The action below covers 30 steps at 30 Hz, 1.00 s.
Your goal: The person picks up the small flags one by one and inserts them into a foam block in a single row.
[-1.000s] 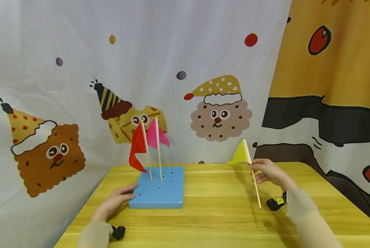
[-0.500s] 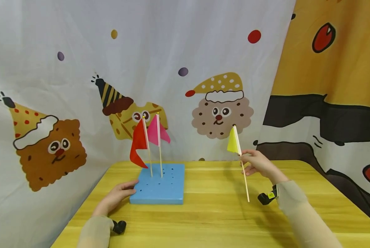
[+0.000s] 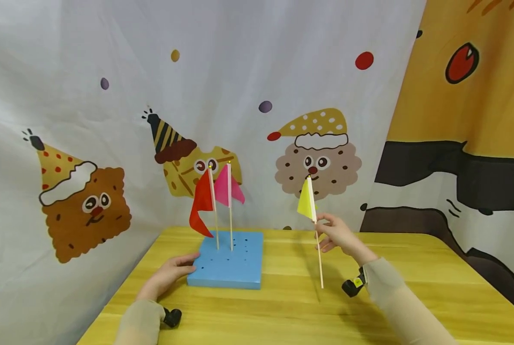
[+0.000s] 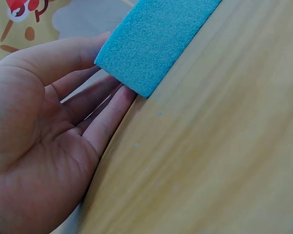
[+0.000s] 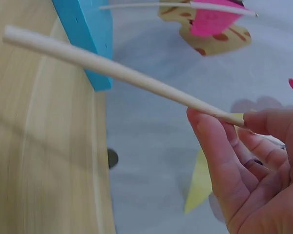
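Note:
A yellow flag [image 3: 306,201] on a thin wooden stick is pinched between the thumb and fingers of my right hand [image 3: 336,235]. Its stick [image 5: 107,68] slants down past the fingers, the bare lower end above the table. To its left lies a blue foam block [image 3: 226,268] with small holes in its top. Red flag [image 3: 202,194] and pink flag [image 3: 223,187] stand upright in it, side by side. My left hand [image 3: 170,275] rests at the block's left edge; in the left wrist view its extended fingers [image 4: 110,109] touch the foam.
The wooden table [image 3: 278,311] reaches back to a white curtain [image 3: 222,48] printed with cartoon biscuits. Farther right hangs an orange, black and white printed part [image 3: 468,110] of the backdrop. The flag's shadow falls on the tabletop.
My right hand has carried the yellow flag leftward, nearer the block, and its stick stands more upright. My left hand stays at the block, which keeps its place; the head view has shifted slightly.

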Motion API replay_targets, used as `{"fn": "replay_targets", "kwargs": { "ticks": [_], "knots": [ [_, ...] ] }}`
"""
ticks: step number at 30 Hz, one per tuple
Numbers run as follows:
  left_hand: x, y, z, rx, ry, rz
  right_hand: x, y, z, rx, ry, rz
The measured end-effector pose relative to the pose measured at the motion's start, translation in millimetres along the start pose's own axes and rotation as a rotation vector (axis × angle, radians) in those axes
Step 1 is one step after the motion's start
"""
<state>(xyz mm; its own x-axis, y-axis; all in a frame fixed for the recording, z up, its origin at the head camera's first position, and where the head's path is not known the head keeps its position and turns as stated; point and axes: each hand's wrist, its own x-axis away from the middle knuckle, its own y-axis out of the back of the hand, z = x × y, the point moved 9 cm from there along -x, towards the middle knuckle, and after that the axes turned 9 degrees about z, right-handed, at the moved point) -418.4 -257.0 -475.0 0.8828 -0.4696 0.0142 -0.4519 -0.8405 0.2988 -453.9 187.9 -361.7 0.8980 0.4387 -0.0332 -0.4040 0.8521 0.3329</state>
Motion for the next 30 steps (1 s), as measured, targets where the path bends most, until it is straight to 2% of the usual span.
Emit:
{"fn": "replay_targets", "kwargs": {
  "ticks": [4,12,18,30],
  "knots": [
    [1.9,-0.7,1.8,0.022,0.01,0.001,-13.5,-18.8,11.1,0.0,0.027,0.011],
    [3.0,0.5,-2.2,-0.01,-0.008,-0.008,-48.1,-49.0,41.9,0.021,0.081,0.018],
    [4.4,-3.6,-2.7,-0.02,0.0,0.002,-67.8,-66.2,51.0,-0.005,0.106,0.019],
    [3.1,-1.6,-4.4,-0.009,0.005,-0.016,-102.9,-92.5,67.3,-0.071,0.175,-0.047]
  ]
}}
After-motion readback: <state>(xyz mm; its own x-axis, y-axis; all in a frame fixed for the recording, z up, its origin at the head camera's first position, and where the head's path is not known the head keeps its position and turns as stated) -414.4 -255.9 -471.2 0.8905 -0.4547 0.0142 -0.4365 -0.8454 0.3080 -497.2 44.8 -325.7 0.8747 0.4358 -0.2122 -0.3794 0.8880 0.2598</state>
